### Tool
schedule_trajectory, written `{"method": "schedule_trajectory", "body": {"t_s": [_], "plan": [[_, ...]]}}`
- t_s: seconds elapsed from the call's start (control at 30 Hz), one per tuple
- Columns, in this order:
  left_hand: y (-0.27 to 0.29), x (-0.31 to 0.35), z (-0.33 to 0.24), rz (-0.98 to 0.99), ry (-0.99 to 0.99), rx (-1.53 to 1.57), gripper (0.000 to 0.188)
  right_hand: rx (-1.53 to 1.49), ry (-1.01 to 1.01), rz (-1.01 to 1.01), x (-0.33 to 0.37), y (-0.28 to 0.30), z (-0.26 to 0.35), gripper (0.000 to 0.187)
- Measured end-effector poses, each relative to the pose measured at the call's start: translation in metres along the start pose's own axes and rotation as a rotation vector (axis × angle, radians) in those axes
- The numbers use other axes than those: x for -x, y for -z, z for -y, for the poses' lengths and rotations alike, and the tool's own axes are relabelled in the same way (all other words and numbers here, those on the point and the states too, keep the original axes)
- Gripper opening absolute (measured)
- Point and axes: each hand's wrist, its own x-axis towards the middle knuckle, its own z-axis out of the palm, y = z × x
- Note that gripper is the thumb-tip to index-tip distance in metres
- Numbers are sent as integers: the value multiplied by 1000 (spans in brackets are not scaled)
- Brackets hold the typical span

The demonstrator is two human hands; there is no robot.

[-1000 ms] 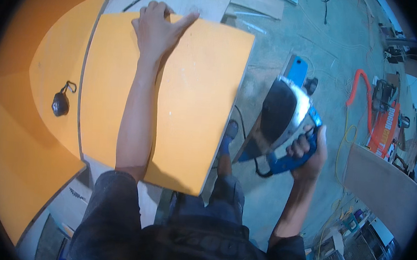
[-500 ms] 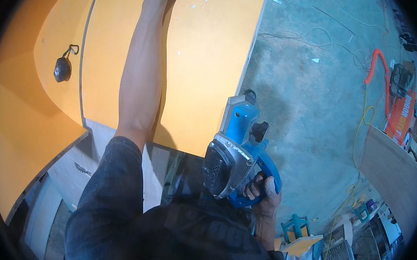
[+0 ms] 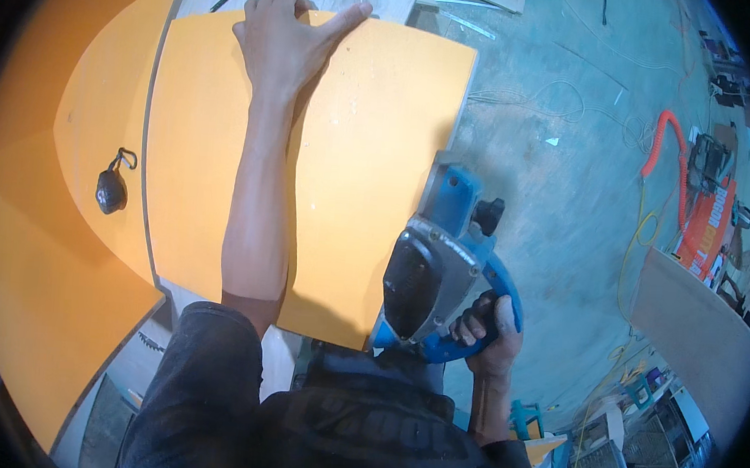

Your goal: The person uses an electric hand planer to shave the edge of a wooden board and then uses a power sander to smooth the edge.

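Observation:
My right hand is wrapped around the looped rear handle of a blue electric hand planer. The planer sits on the right edge of an orange panel, its dark side cover facing up. At the panel's far edge is my left hand, fingers hooked over the rim and thumb stretched along it to the right. My left forearm lies above the panel's surface. The planer's sole against the edge is hidden.
Left of the panel, a small black pouch with a carabiner lies on a larger orange board. Thin cables and a red coiled hose lie on the floor at right. A brown board and a green stool stand nearby.
The view now takes in the panel's far edge and my left hand on it. The planer has moved farther from me along the panel's right edge, still in my right hand.

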Motion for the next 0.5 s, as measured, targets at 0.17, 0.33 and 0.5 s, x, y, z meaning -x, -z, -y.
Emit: {"method": "schedule_trajectory", "body": {"t_s": [0.17,0.33,0.5], "plan": [[1,-4,-1,27,30,-35,70,51,39,-39,-44,-27,46,37],[2,-8,-7,13,44,-9,65,39,47,-75,-77,-58,89,33],[0,-10,-12,-29,23,63,63,102,106,-87,-117,-86,134,36]]}}
